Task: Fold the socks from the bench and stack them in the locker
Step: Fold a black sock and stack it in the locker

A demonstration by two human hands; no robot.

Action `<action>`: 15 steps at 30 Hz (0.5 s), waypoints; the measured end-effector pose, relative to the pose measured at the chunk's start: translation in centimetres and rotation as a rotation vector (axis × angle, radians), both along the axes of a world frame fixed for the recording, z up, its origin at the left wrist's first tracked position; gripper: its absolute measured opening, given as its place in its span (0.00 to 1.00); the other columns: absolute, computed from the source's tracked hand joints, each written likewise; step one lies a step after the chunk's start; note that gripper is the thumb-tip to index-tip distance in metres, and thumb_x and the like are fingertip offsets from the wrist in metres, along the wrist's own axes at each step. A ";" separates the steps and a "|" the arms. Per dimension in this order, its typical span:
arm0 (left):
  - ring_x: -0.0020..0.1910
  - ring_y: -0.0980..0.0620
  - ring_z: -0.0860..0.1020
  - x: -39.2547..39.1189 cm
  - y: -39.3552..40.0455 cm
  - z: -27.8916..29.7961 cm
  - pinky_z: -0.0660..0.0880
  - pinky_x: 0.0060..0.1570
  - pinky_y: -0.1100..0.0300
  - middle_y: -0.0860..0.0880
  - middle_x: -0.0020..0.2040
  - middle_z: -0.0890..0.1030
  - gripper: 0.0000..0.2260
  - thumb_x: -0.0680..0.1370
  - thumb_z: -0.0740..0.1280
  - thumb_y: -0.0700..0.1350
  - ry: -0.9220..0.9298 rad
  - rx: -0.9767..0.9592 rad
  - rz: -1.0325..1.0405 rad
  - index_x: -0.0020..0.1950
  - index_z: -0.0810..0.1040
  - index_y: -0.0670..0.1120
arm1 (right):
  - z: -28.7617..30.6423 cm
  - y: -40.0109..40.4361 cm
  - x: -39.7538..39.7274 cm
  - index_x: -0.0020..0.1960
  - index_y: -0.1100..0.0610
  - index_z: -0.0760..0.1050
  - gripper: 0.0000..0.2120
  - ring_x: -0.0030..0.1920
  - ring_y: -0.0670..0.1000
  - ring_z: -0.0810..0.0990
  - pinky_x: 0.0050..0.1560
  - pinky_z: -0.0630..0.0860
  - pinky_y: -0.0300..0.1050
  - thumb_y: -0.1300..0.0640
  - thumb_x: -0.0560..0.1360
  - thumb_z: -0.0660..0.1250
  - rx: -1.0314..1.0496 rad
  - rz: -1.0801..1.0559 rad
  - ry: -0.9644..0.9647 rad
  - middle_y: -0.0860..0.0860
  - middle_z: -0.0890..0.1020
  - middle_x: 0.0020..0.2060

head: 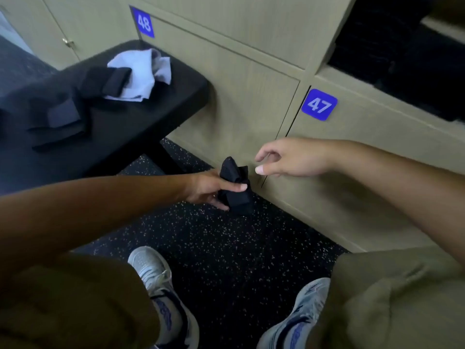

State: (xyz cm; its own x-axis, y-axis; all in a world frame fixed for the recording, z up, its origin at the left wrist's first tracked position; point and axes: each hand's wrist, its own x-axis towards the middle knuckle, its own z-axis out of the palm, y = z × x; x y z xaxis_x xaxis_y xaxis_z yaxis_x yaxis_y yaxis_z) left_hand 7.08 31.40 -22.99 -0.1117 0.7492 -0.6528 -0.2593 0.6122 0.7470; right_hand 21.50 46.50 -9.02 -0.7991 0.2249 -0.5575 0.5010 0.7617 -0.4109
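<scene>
A bunched black sock (235, 186) is held in the air above the speckled dark floor (226, 248), close in front of the tan locker doors. The left hand (210, 188) grips it, the thumb laid across the front of the fabric and the fingers curled behind and beneath it. The right hand (289, 159) hovers just to the right of the sock, not touching it, with thumb and fingers loosely spread and holding nothing. To the upper left stands a black bench (151, 117) carrying more socks: a pale grey-white crumpled pair (143, 71), a dark folded sock (108, 81) lying over its edge, and another dark sock (60, 117) nearer the viewer. Blue number plates read 48 (144, 23) and 47 (319, 105) on the lockers. At upper right an open locker (402, 54) shows a dark interior; its contents cannot be made out. Below, the person's two light sneakers (156, 278) rest on the floor.
</scene>
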 end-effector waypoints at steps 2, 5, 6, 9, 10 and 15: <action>0.65 0.46 0.79 0.8 0.1 3.0 0.81 0.57 0.46 0.46 0.64 0.81 0.21 0.73 0.75 0.47 -0.031 0.028 -0.014 0.65 0.78 0.47 | 0.7 0.4 0.8 0.69 0.54 0.73 0.21 0.46 0.47 0.83 0.48 0.77 0.43 0.46 0.80 0.69 -0.074 -0.055 0.011 0.47 0.82 0.49; 0.65 0.46 0.80 2.1 0.0 7.5 0.80 0.60 0.46 0.46 0.64 0.83 0.24 0.72 0.74 0.50 -0.023 0.076 -0.009 0.67 0.78 0.48 | 2.0 0.8 2.4 0.71 0.54 0.72 0.23 0.53 0.47 0.85 0.56 0.81 0.45 0.46 0.80 0.69 -0.197 -0.133 0.008 0.48 0.81 0.57; 0.64 0.46 0.81 2.5 -0.1 8.9 0.80 0.60 0.46 0.46 0.64 0.83 0.23 0.72 0.74 0.50 -0.019 0.089 -0.005 0.67 0.79 0.48 | 2.4 0.9 2.8 0.70 0.54 0.72 0.23 0.53 0.47 0.86 0.57 0.81 0.45 0.46 0.79 0.69 -0.246 -0.151 0.016 0.48 0.82 0.59; 0.64 0.46 0.81 3.5 -0.8 12.4 0.80 0.59 0.47 0.45 0.64 0.83 0.23 0.74 0.72 0.50 -0.045 0.126 0.006 0.68 0.78 0.47 | 3.6 0.3 4.1 0.63 0.51 0.73 0.15 0.53 0.47 0.86 0.59 0.82 0.47 0.50 0.79 0.71 -0.368 -0.204 0.096 0.49 0.84 0.57; 0.64 0.45 0.81 3.8 -1.0 13.4 0.80 0.58 0.48 0.45 0.64 0.83 0.22 0.75 0.72 0.50 -0.052 0.138 0.010 0.68 0.79 0.47 | 3.9 0.1 4.4 0.60 0.51 0.75 0.12 0.53 0.48 0.86 0.59 0.82 0.47 0.51 0.79 0.71 -0.395 -0.221 0.138 0.50 0.86 0.55; 0.60 0.45 0.82 4.4 -2.2 17.1 0.80 0.54 0.50 0.43 0.63 0.83 0.18 0.75 0.73 0.45 -0.001 0.209 0.106 0.64 0.82 0.47 | 5.5 -0.4 5.7 0.62 0.60 0.77 0.11 0.54 0.63 0.83 0.60 0.78 0.58 0.63 0.80 0.69 -0.526 -0.328 0.344 0.66 0.83 0.57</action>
State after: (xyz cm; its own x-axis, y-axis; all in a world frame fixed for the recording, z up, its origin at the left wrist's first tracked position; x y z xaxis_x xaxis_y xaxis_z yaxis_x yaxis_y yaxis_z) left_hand 11.52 29.16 -5.86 -0.1963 0.8524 -0.4847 -0.3151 0.4133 0.8543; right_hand 27.15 46.12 -3.47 -0.8866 0.2540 -0.3866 0.4464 0.2504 -0.8591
